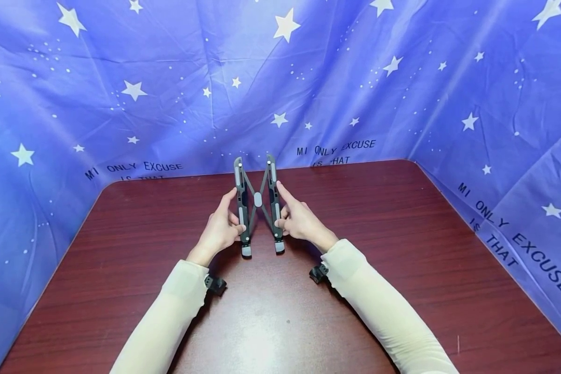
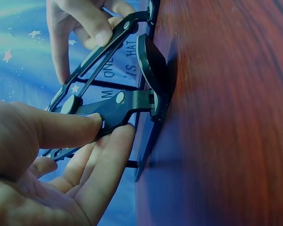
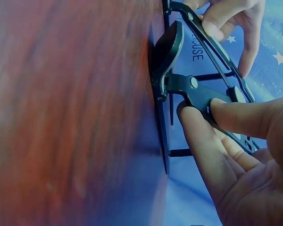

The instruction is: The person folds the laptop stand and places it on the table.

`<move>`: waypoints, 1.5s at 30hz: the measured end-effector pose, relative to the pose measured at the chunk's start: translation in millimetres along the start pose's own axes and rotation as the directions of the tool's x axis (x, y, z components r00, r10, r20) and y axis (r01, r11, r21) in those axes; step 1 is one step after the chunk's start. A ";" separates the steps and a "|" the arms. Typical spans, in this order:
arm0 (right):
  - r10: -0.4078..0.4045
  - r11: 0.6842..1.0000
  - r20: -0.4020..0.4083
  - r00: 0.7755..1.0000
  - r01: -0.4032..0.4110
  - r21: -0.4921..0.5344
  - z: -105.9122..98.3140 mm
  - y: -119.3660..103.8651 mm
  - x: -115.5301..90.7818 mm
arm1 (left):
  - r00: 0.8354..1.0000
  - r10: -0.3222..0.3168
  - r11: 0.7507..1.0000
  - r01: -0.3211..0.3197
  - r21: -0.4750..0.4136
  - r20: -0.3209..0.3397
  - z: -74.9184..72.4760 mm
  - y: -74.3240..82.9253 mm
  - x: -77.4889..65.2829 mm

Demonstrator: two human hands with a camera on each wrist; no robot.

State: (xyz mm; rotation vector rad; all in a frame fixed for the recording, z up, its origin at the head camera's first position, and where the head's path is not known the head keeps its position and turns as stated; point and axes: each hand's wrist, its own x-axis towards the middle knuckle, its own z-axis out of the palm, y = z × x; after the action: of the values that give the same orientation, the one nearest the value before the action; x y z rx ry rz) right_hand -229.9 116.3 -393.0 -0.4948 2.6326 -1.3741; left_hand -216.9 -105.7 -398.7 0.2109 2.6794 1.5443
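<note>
A black folding laptop stand [image 1: 257, 199] with grey pads stands on the table, its two side rails joined by crossed bars at a pale centre hub. My left hand [image 1: 221, 227] pinches the left rail between thumb and fingers. On the other side, my right hand [image 1: 304, 221] grips the right rail the same way, index finger extended along it. In the left wrist view, thumb and fingers hold the stand's arm [image 2: 115, 110] near its front hinge, beside the raised front lip [image 2: 153, 63]. The right wrist view mirrors this, with thumb and fingers on the stand's arm [image 3: 191, 89].
The dark red wood-grain table [image 1: 392, 301] extends around the stand. Blue star-printed cloth [image 1: 205, 62] with printed lettering hangs behind and along both sides. A small black wrist camera [image 1: 216, 284] sits at the left cuff, and another wrist camera [image 1: 318, 273] at the right cuff.
</note>
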 end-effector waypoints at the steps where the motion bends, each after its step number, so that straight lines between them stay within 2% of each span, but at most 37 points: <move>1: 0.002 1.000 0.002 1.000 -0.002 -0.003 0.6 -0.5 0.2 | 1.000 -0.001 1.000 0.001 0.003 0.000 1.0 0.3 0.4; 12: 0.003 0.999 0.002 1.000 -0.003 -0.034 8.9 -9.2 1.9 | 1.000 -0.012 1.000 0.011 0.014 0.018 12.9 8.9 2.5; 27: -0.015 1.000 0.006 1.000 0.015 -0.014 15.7 -11.6 2.7 | 1.000 -0.001 1.000 0.000 0.018 0.015 26.6 16.6 3.4; 41: -0.008 0.999 0.020 1.000 0.009 -0.047 13.5 -14.4 1.6 | 1.000 0.019 0.999 -0.019 0.030 0.011 27.8 17.6 3.3; 45: -0.015 0.999 -0.020 1.000 0.014 -0.034 8.5 -13.5 4.7 | 0.999 0.037 0.999 -0.038 0.016 0.009 24.7 16.3 5.5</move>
State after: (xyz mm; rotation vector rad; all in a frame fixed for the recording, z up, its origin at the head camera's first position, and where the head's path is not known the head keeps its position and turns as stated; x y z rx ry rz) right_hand -229.0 100.9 -386.8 -0.5072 2.6781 -1.3476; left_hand -218.2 -75.7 -396.9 0.2697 2.6970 1.5285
